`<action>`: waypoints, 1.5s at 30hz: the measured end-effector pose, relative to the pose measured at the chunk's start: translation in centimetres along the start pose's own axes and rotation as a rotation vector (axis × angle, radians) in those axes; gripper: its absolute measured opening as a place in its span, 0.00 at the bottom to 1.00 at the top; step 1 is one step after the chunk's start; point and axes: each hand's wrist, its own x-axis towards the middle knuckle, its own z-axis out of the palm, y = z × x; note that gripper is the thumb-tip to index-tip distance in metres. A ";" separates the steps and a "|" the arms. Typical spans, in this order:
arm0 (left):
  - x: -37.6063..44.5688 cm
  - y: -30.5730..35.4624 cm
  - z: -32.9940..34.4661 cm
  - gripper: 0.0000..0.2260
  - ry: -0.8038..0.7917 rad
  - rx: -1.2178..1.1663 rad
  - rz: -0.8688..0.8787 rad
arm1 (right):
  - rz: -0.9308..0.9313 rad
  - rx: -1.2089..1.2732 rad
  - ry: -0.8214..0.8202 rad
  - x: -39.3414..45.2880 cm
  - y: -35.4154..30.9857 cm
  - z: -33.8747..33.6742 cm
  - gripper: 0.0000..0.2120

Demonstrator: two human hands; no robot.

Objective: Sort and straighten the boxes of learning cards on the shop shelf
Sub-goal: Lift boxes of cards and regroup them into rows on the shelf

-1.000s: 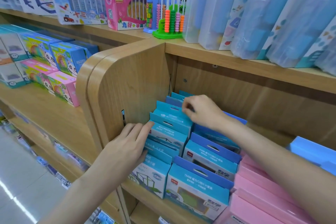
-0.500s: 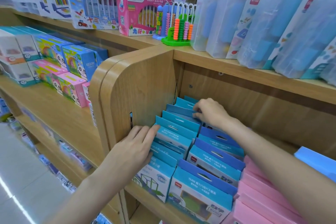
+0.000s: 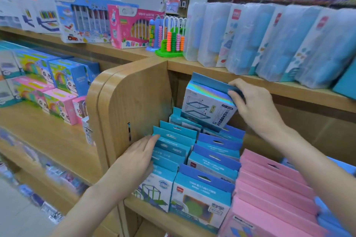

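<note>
Right hand (image 3: 256, 106) is pinching the blue header flap of one card box (image 3: 209, 105), holding it tilted above the back of the rows; flat cardboard, glossy holographic band under the flap, white face with a line drawing. Left hand (image 3: 137, 157) is lying flat, fingers straight, pressing against the side of the left teal row (image 3: 171, 146), next to the rounded wood-grain divider panel (image 3: 134, 102). Boxes in the shelf (image 3: 154, 210) are standing in overlapping rows: teal flaps with hang slots on the left, darker blue flaps (image 3: 215, 152) in the middle, matte pink ones (image 3: 269, 184) on the right. Lifted box is sitting just under the upper shelf board (image 3: 269, 84), tight clearance. Above: frosted plastic cases (image 3: 250, 38), a bead abacus (image 3: 173, 41), pink toy box (image 3: 131, 27). Far left bay is holding blue and pink cartons (image 3: 57, 90), blurry.
</note>
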 end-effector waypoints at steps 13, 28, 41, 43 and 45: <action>-1.7 0.1 0.1 0.29 0.080 -0.110 0.011 | 0.093 0.024 0.259 -2.9 -0.7 -3.6 0.06; -2.3 0.4 0.5 0.29 0.079 -0.183 -0.079 | 0.156 0.171 -0.286 1.0 0.2 7.3 0.05; -3.9 1.1 0.1 0.11 0.252 0.018 -0.045 | -0.198 0.118 -0.801 -2.1 -5.0 8.5 0.13; -4.4 1.2 -0.2 0.12 0.242 0.071 -0.053 | -0.212 0.045 -0.813 -2.2 -5.2 9.4 0.09; -4.8 1.1 -0.3 0.13 0.245 0.081 -0.038 | -0.210 0.074 -0.785 -2.0 -5.1 9.7 0.04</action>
